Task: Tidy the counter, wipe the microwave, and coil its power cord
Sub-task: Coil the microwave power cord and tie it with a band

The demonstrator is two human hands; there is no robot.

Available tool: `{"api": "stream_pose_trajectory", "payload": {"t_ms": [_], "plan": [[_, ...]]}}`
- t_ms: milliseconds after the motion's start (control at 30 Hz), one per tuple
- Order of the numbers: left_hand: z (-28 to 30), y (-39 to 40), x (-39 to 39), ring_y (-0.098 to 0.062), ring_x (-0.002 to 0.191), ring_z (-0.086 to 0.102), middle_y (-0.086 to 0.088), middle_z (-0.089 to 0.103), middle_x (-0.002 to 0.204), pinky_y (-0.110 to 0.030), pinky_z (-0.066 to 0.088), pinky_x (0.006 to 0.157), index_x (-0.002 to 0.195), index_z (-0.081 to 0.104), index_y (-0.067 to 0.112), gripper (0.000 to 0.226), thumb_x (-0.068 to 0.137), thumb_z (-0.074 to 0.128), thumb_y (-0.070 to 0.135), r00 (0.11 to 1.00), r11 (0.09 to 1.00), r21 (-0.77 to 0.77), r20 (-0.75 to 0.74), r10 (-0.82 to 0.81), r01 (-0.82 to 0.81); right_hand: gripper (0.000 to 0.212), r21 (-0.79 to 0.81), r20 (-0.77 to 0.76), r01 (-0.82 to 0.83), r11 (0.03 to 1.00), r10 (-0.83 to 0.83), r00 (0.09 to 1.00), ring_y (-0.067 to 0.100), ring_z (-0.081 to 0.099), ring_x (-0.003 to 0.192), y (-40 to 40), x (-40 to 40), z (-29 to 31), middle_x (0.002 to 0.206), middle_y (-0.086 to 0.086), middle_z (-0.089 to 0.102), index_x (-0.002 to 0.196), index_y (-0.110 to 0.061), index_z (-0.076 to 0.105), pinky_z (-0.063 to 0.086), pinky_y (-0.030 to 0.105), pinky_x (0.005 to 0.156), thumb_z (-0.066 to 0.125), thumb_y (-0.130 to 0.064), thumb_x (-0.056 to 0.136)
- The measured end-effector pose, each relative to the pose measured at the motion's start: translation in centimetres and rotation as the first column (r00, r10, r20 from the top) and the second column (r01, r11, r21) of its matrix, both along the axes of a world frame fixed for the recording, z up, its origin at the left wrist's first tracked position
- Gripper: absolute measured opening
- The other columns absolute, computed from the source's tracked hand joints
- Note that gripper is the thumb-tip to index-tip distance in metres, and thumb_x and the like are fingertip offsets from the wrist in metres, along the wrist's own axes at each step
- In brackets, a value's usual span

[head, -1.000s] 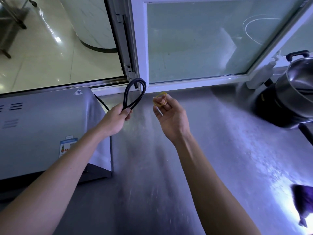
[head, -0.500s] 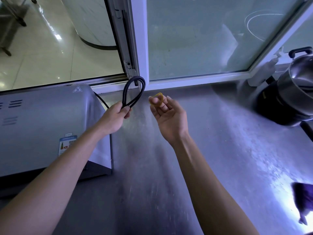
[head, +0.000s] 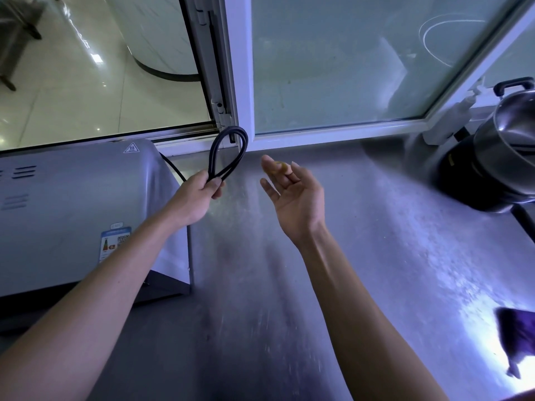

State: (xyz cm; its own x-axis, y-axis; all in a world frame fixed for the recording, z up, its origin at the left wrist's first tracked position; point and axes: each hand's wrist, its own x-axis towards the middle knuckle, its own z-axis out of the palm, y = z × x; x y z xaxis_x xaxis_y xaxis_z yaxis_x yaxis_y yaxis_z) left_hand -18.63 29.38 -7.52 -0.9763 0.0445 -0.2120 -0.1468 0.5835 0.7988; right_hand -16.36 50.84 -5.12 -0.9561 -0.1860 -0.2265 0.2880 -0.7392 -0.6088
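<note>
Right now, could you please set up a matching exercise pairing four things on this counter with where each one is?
Things:
1. power cord
2. yellow rubber band
3. purple cloth
4. steel pot

Places:
A. lying on the counter at the near right edge of the view
B. standing at the far right, near the window frame
C. looped and gripped in the left hand
D. at the fingertips of the right hand

Pairs: 1-C, 2-D, 3-A, 4-B
</note>
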Motion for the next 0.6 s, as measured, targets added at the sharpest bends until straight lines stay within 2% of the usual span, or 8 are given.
{"api": "stream_pose_trajectory", "payload": {"t_ms": [100, 200, 333, 467, 600], "plan": [[0.1, 0.0, 0.1, -0.007, 0.073, 0.051, 0.005, 0.06, 0.084, -0.024, 0.038, 0.064, 0.098, 0.056, 0.013, 0.025, 0.107, 0.037, 0.026, 1.0, 1.0, 0.01, -0.001, 0.0, 0.0, 0.017, 0.095, -0.022, -0.02, 0.995, 0.022, 1.0, 0.024, 0.06, 0.125, 0.0, -0.2, -0.5, 0.13, 0.007, 0.066, 0.092, -0.014, 0.066, 0.042, 0.046, 0.106, 0.05, -0.016, 0.094], [0.1, 0.0, 0.1, -0.01, 0.076, 0.051, 0.004, 0.06, 0.085, -0.025, 0.039, 0.065, 0.1, 0.057, 0.01, 0.026, 0.107, 0.038, 0.026, 1.0, 1.0, 0.0, -0.006, -0.005, 0.005, 0.015, 0.255, -0.072, -0.017, 0.967, 0.036, 0.997, 0.024, 0.065, 0.117, 0.1, -0.6, -1.0, 0.135, -0.006, 0.063, 0.088, -0.018, 0.068, 0.048, 0.044, 0.1, 0.057, -0.008, 0.091], [0.1, -0.1, 0.2, -0.011, 0.077, 0.053, 0.005, 0.061, 0.086, -0.027, 0.04, 0.069, 0.101, 0.057, 0.009, 0.027, 0.107, 0.038, 0.027, 1.0, 1.0, -0.024, -0.006, -0.002, 0.002, 0.024, 0.505, -0.184, 0.087, 0.859, 0.008, 0.983, 0.031, 0.073, 0.097, 0.3, -1.3, -1.4, 0.141, -0.004, 0.058, 0.091, -0.015, 0.069, 0.057, 0.046, 0.087, 0.053, 0.003, 0.093], [-0.1, -0.3, 0.2, -0.013, 0.08, 0.053, 0.006, 0.062, 0.086, -0.03, 0.04, 0.072, 0.1, 0.057, 0.011, 0.026, 0.106, 0.038, 0.028, 1.0, 1.0, -0.025, 0.008, -0.001, 0.002, 0.016, 0.595, -0.235, 0.14, 0.792, 0.004, 0.972, 0.032, 0.075, 0.081, 0.8, -1.9, -1.3, 0.13, -0.013, 0.064, 0.098, -0.015, 0.072, 0.062, 0.043, 0.073, 0.063, -0.003, 0.09], [-0.3, -0.6, 0.4, -0.017, 0.085, 0.054, 0.006, 0.062, 0.088, -0.037, 0.045, 0.078, 0.098, 0.056, 0.012, 0.026, 0.106, 0.039, 0.031, 0.999, 1.0, -0.008, 0.036, -0.002, 0.003, 0.033, 0.613, -0.213, 0.133, 0.779, 0.0, 0.977, 0.031, 0.076, 0.08, 1.0, -2.4, -1.1, 0.131, 0.005, 0.062, 0.115, -0.022, 0.071, 0.062, 0.045, 0.064, 0.077, -0.013, 0.084]]}}
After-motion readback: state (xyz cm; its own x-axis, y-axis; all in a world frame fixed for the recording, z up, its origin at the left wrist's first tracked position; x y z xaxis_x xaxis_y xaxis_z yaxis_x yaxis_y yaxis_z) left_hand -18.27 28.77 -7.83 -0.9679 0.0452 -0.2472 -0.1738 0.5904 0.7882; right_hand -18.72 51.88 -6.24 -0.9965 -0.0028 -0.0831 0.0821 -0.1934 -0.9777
